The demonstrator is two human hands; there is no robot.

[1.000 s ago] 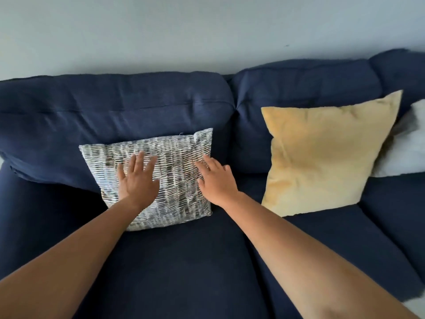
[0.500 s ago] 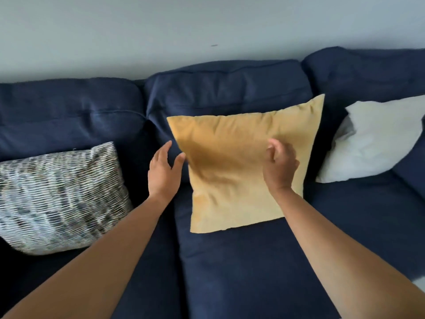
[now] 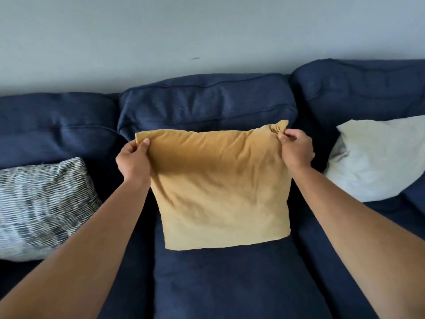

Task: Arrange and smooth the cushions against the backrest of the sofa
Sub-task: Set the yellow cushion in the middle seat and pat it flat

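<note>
Now my left hand [image 3: 133, 161] and right hand [image 3: 295, 149] pinch the yellow cushion's [image 3: 220, 187] top corners, squaring it upright against the backrest [image 3: 207, 104]

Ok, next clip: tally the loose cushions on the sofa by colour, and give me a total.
Mustard yellow cushion, pinched at its top corners by the left hand and the right hand: 1
Black-and-white woven cushion: 1
White cushion: 1
Total: 3
</note>
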